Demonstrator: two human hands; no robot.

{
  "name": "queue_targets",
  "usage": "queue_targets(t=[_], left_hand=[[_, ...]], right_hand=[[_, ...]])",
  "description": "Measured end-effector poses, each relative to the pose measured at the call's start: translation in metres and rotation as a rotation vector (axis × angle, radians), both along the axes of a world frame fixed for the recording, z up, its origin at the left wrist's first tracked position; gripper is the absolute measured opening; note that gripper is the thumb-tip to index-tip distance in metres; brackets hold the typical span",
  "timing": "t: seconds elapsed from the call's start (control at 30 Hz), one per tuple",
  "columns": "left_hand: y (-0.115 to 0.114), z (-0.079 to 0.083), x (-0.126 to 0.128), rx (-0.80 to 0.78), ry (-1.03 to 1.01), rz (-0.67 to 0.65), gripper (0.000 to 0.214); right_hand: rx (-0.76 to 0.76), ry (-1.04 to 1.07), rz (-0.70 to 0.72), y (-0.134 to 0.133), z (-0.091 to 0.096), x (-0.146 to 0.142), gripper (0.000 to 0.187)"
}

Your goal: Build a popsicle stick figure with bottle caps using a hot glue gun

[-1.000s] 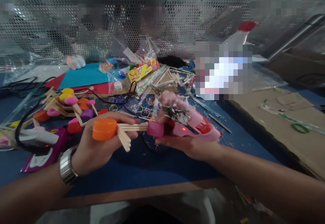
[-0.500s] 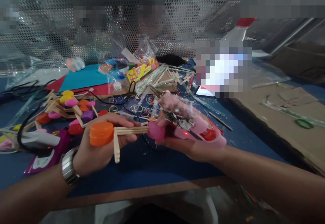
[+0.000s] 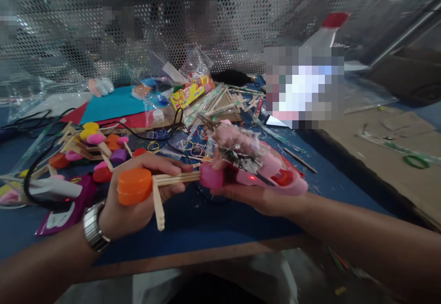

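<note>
My left hand (image 3: 138,194) is closed around a bundle of thin wooden sticks (image 3: 179,178), with an orange plastic cap (image 3: 134,187) at its near-left end. A second short bundle of sticks (image 3: 159,205) points down from that end. At the other end sits a pink plastic cap (image 3: 211,176), pinched between the thumb and fingers of my right hand (image 3: 248,198). A pink glue gun (image 3: 289,183), its front crusted with glue and fluff, lies in the same hand. Its red light is lit and its nozzle points up and left. Part of my right hand is hidden under it.
Stick-and-cap pieces (image 3: 93,143) are piled at the left beside a purple packet (image 3: 74,205) and a black cable (image 3: 31,166). Behind are rubber bands (image 3: 196,149), a yellow box (image 3: 189,93) and loose sticks (image 3: 220,102). Cardboard (image 3: 386,148) lies right, before a perforated metal screen (image 3: 241,33).
The orange cap and stick end have shifted slightly left, and the short bundle's tip has dropped a little. Both hands keep their grip.
</note>
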State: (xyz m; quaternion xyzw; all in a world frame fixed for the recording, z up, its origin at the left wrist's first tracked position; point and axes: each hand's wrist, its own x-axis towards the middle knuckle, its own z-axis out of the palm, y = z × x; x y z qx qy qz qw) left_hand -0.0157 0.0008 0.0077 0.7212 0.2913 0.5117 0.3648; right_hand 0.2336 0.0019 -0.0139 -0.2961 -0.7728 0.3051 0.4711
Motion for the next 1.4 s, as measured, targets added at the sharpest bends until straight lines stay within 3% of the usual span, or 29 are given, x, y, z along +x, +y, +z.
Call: queue_targets(t=[0.2,0.37,0.57,0.9,1.2,1.4], left_hand=[[-0.004,0.001,-0.003,-0.127,0.046,0.002,0.031],[-0.003,-0.002,-0.004,-0.110,0.062,0.049,0.023],[-0.004,-0.005,-0.006,-0.208,0.063,0.064,0.020],[-0.003,-0.009,-0.007,-0.192,-0.012,-0.017,0.026],[-0.002,-0.004,-0.003,-0.184,-0.009,-0.018,0.026],[-0.003,-0.002,-0.001,-0.184,0.007,0.000,0.024]], right_hand=[[-0.034,-0.015,-0.010,-0.001,0.008,0.000,0.027],[0.025,-0.028,-0.020,-0.001,0.011,-0.001,0.028],[0.019,-0.001,-0.039,-0.001,0.009,0.000,0.025],[-0.012,0.076,-0.072,-0.003,0.002,-0.005,0.021],[-0.019,0.013,-0.069,-0.002,0.011,-0.002,0.017],[-0.024,0.059,-0.075,-0.002,0.005,-0.003,0.017]])
